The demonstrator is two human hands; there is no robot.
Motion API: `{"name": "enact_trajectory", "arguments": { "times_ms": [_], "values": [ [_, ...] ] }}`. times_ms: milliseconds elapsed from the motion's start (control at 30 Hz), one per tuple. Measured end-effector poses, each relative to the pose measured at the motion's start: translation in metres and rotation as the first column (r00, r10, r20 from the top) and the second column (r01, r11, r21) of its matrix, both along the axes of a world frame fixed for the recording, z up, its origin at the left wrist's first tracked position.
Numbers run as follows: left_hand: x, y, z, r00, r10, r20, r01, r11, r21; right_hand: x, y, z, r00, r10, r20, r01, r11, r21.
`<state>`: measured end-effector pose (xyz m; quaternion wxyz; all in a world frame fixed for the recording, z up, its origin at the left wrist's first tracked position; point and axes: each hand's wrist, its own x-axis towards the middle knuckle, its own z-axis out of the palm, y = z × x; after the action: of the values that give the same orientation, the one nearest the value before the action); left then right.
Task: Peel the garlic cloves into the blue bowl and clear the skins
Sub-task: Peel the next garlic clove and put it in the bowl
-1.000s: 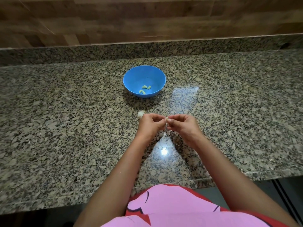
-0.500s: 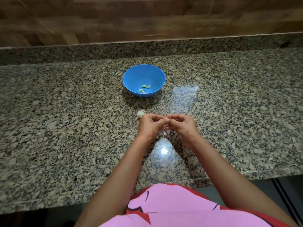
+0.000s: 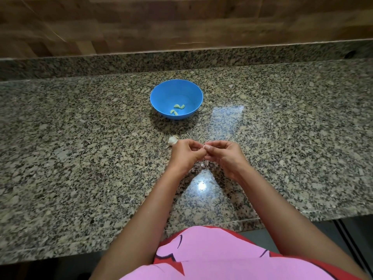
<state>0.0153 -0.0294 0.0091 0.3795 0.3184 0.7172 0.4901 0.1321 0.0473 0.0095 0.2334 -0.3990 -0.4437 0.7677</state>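
Speckled stone counter [image 3: 80, 158] w/ a wood wall [image 3: 181, 23] behind, a pink shirt [image 3: 212, 257] at the bottom, & the left hand [image 3: 184, 155] hides part of a garlic bulb [image 3: 172, 140]. The blue bowl [image 3: 159, 98] sits farther back w/ a few pale peeled cloves [image 3: 178, 109] inside; bits of skin [image 3: 206, 164] lie under the hands. Left & right hand [image 3: 227, 156] both pinch one small clove [image 3: 204, 146] at their fingertips, same as half a sec ago.

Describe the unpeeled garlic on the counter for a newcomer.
On the granite counter, find the blue bowl. Nearer the person, just left of the left hand, lies the garlic. It is white and papery, unlike the greenish peeled cloves inside.
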Motion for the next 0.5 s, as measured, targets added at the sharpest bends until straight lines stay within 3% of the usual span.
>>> {"name": "enact_trajectory", "arguments": {
  "times_ms": [200,500],
  "values": [
    [0.0008,0.0015,-0.0003,1.0,-0.015,-0.018,0.015,1.0,-0.022,-0.0016,-0.0002,-0.0055,0.999,-0.043,-0.014,0.042,0.999,-0.011],
    [-0.0012,0.0015,-0.0018,0.983,0.037,0.177,-0.037,0.999,0.0,-0.0027,-0.0009,-0.0036,0.998,-0.047,-0.029,0.045,0.997,-0.069]
  ]
}}
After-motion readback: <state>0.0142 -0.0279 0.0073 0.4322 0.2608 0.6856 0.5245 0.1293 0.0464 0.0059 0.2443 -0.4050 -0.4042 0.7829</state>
